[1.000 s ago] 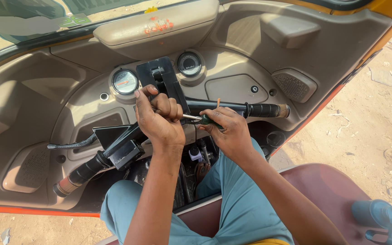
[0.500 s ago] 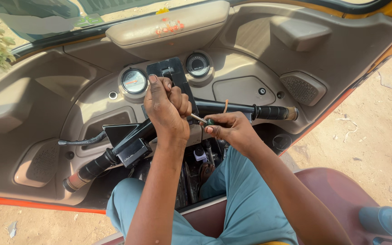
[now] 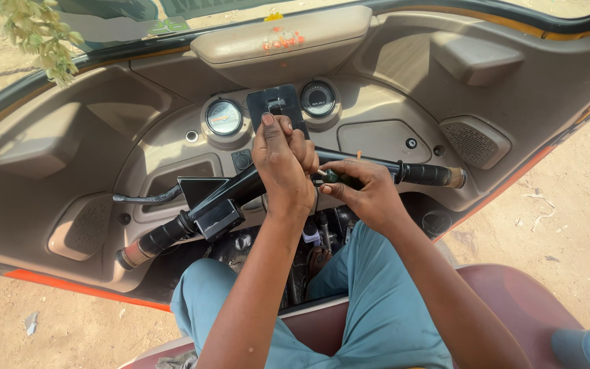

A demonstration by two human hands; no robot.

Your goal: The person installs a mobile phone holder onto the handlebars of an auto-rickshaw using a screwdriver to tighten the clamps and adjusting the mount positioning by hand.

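I sit at the black handlebar (image 3: 418, 172) of a three-wheeler. My left hand (image 3: 283, 167) is closed over the middle of the bar, just below a black bracket plate (image 3: 276, 102) between two round gauges (image 3: 224, 117). Touching it from the right, my right hand (image 3: 365, 195) grips a dark-handled screwdriver (image 3: 341, 178), whose tip points left toward my left hand. What lies under my left palm is hidden.
A beige dashboard (image 3: 104, 137) wraps around the bar, with speaker grilles (image 3: 471, 142) at both sides. The left grip and switch box (image 3: 206, 212) angle down toward my blue-trousered knees (image 3: 199, 294). Maroon seat (image 3: 513, 307) below; sandy ground (image 3: 582, 205) to the right.
The view has shifted slightly. My left hand has slid up the bar's centre toward the bracket plate, and my right hand with the screwdriver has stayed close beside it.
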